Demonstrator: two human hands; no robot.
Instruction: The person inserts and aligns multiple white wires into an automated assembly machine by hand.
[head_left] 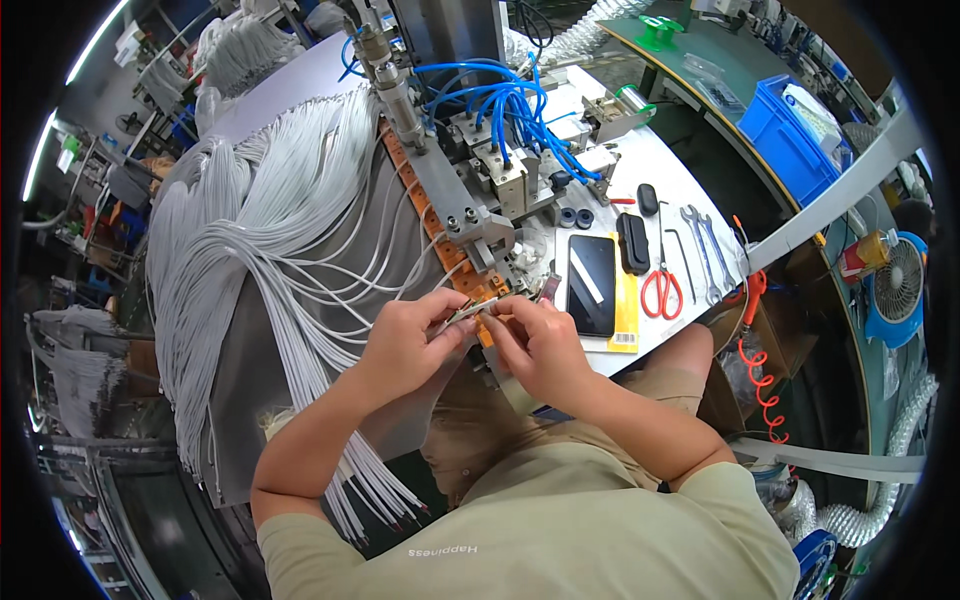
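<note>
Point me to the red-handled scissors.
In the head view, the red-handled scissors lie right of the right hand on the white tabletop, between the yellow package and the hex key.

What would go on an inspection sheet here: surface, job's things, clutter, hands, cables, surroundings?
Surface: white table on the right, grey sheet on the left.
Job's things: small thin piece at the fingertips, details too small to tell; orange strip runs along the machine.
Clutter: phone, scissors, wrenches and black case on the white table.
Hands: left hand pinches the piece; right hand has fingertips at its other end, grip unclear.
Cables: large bundle of white cables at left; blue tubes on the machine; red coiled hose at right.
Surroundings: blue bin and blue fan, right.
</note>
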